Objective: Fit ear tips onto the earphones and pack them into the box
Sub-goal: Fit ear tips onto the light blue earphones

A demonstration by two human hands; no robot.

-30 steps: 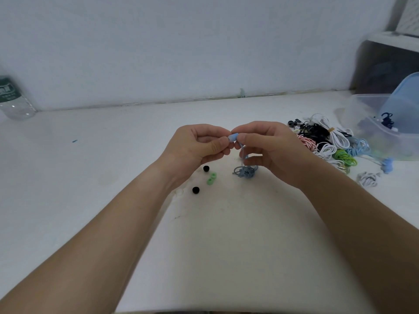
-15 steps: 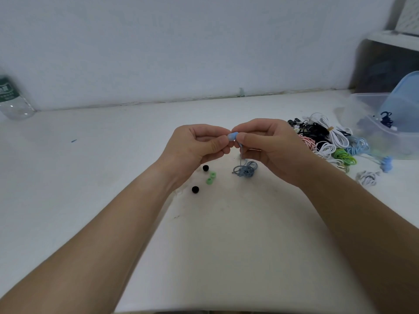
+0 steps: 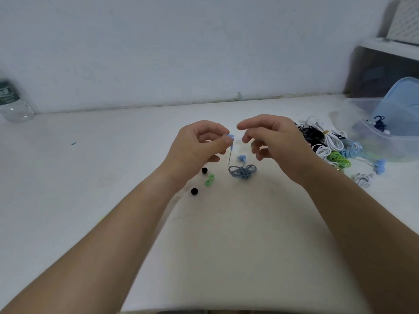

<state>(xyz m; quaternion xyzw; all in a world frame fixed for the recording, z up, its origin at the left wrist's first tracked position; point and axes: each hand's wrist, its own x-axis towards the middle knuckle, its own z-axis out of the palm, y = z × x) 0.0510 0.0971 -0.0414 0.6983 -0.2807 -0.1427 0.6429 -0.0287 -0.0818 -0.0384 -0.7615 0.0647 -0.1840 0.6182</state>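
My left hand [image 3: 199, 143] pinches a light-blue earbud [image 3: 231, 137] between thumb and forefinger above the white table. Its grey-blue cable hangs down to a coiled bundle [image 3: 243, 172] on the table. The second blue earbud [image 3: 242, 157] dangles loose just above that bundle. My right hand [image 3: 272, 141] hovers a little to the right of the held earbud, fingers loosely curled and holding nothing. Two green ear tips [image 3: 209, 180] and two black ear tips [image 3: 194, 191] lie on the table below my left hand.
A pile of bundled earphones [image 3: 326, 146] in white, black, green and blue lies at the right. Behind it stands a clear plastic box [image 3: 371, 137] with a blue lid leaning on it. A plastic bottle [image 3: 11, 103] stands at the far left by the wall.
My right hand has let go of the earbud and drawn away to the right. The earbud stays pinched in my left hand, and the second earbud now hangs in view.
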